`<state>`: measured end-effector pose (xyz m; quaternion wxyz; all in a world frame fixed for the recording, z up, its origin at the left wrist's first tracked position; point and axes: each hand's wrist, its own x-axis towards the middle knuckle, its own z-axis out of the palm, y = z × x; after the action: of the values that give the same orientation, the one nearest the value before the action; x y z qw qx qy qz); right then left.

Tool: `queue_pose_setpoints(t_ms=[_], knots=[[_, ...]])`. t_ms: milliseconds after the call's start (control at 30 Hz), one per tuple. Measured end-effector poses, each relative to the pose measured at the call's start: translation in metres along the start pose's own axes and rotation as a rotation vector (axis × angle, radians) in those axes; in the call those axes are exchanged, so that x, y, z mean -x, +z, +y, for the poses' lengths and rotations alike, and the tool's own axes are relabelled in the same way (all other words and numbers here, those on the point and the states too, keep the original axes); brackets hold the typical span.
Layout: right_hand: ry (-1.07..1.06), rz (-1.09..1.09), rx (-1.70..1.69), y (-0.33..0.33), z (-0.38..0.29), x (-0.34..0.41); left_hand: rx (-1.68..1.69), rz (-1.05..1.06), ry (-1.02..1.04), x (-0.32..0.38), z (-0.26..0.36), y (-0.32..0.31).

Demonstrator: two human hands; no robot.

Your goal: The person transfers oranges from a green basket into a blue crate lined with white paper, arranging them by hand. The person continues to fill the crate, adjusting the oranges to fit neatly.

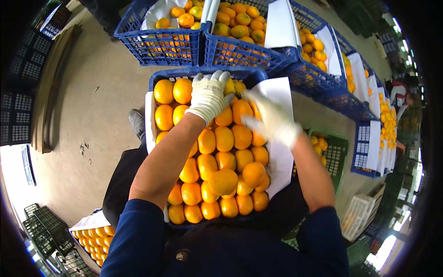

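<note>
A blue plastic crate (207, 70) with a white paper liner (278, 152) stands before me, filled with rows of oranges (224, 138). My left hand (210, 90), in a striped, grey-tipped glove, lies over fruit near the crate's far side; whether its fingers grip one is hidden. My right hand (271, 117), gloved too and blurred, is over the right side of the rows, its fingers apart and near several oranges. Two loose oranges, one larger-looking (223, 181) and one beside it (254, 174), rest on top of the rows nearer my body.
Blue crates of loose oranges (159, 33) stand beyond mine and curve away right. A green crate (332, 159) with some fruit is at right, a wooden crate (358, 214) lower right. Another packed crate (93, 239) sits lower left. A co-worker (399, 95) is far right.
</note>
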<state>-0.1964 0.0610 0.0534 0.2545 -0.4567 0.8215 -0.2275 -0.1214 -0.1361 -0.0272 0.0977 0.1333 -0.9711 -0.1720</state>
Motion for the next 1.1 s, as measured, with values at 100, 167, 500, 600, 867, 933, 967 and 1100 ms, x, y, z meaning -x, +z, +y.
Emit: queue_pose_setpoints(t_ms=[100, 167, 500, 600, 867, 933, 967, 1100], knots=[[-0.01, -0.356, 0.194, -0.008, -0.02, 0.09, -0.01, 0.06, 0.009, 0.003, 0.0, 0.003], [0.05, -0.557, 0.304, 0.016, -0.025, 0.122, -0.014, 0.063, 0.006, 0.002, 0.0, 0.003], [0.109, 0.116, -0.309, -0.019, 0.009, 0.032, 0.045, 0.025, -0.008, 0.003, 0.001, 0.002], [0.205, 0.113, 0.155, -0.025, 0.019, -0.034, 0.052, 0.037, -0.008, 0.003, 0.001, 0.001], [0.268, -0.003, 0.263, -0.012, 0.028, -0.068, 0.056, -0.004, -0.027, 0.001, 0.001, 0.001], [0.213, 0.127, 0.203, -0.012, 0.032, -0.068, 0.052, -0.005, -0.03, 0.001, 0.0, 0.0], [0.201, 0.194, 0.179, -0.01, 0.035, -0.069, 0.071, -0.003, -0.033, 0.001, 0.0, 0.0], [0.025, 0.092, 0.485, 0.004, 0.05, -0.079, 0.074, 0.01, -0.037, 0.001, 0.0, 0.0]])
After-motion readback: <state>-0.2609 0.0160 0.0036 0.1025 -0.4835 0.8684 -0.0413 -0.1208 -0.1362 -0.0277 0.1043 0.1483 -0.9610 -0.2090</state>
